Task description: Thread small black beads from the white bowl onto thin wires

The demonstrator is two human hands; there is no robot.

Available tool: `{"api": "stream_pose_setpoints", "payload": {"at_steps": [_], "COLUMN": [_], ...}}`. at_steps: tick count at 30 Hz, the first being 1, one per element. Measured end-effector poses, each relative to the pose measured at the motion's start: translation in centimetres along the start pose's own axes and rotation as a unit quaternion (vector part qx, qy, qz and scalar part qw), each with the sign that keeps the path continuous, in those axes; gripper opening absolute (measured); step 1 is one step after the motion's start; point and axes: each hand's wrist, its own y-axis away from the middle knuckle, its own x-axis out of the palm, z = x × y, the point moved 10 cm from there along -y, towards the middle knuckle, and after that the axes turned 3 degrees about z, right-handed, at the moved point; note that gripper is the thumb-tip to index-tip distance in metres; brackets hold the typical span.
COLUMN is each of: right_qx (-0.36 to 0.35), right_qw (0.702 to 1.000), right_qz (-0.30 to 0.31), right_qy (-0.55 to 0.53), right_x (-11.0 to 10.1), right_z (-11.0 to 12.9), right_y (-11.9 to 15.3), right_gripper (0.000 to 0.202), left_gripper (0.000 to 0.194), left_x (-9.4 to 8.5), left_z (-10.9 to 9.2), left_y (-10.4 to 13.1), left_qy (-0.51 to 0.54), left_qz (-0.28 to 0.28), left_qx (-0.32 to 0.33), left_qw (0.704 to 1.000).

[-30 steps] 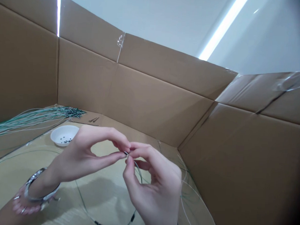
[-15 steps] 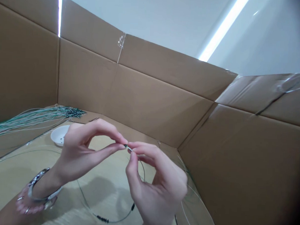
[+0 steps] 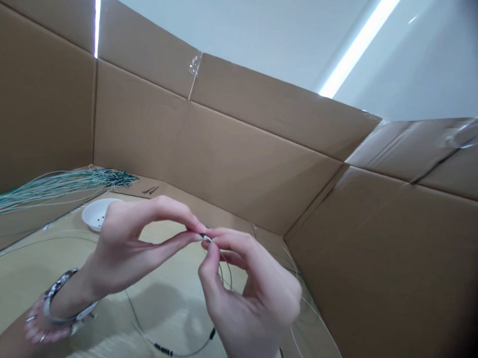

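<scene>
My left hand [image 3: 136,251] is closed in a pinch, thumb and forefinger on a small dark green piece [image 3: 202,235], most of it covered by the fingertips. Right beside it, my right hand [image 3: 253,290] pinches a thin pale wire [image 3: 231,271], which loops down from the fingers. The two sets of fingertips nearly touch. Lower down, the wire curves over the table with a row of small black rings [image 3: 163,350] and another dark piece [image 3: 212,333] on it. Whether the green piece is fixed to the wire, I cannot tell.
A white bowl [image 3: 90,213] with a few dark specks stands behind my left hand. At far left lies a bundle of green and white wires [image 3: 52,189]. Small thin dark pieces [image 3: 150,190] lie behind the bowl. Loose wires [image 3: 316,311] run at right. Cardboard walls [image 3: 240,147] enclose the table.
Both hands keep their pinch and have barely moved. A second strand of wire now shows below my right fingertips. The view has shifted slightly.
</scene>
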Motion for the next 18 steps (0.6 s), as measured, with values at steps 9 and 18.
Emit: {"api": "stream_pose_setpoints", "payload": {"at_steps": [9, 18], "right_qx": [0.001, -0.049], "right_qw": [1.000, 0.995], "right_qz": [0.017, 0.031], "right_qy": [0.022, 0.087], "right_x": [0.1, 0.1], "right_z": [0.0, 0.8], "right_y": [0.1, -0.1], "right_gripper": [0.016, 0.014], "left_gripper": [0.027, 0.020], "left_x": [0.3, 1.2], "left_z": [-0.9, -2.7], "left_y": [-0.4, -0.3], "left_qy": [-0.027, -0.128], "left_qz": [0.011, 0.057], "left_qx": [0.036, 0.113], "left_qw": [0.999, 0.984]}}
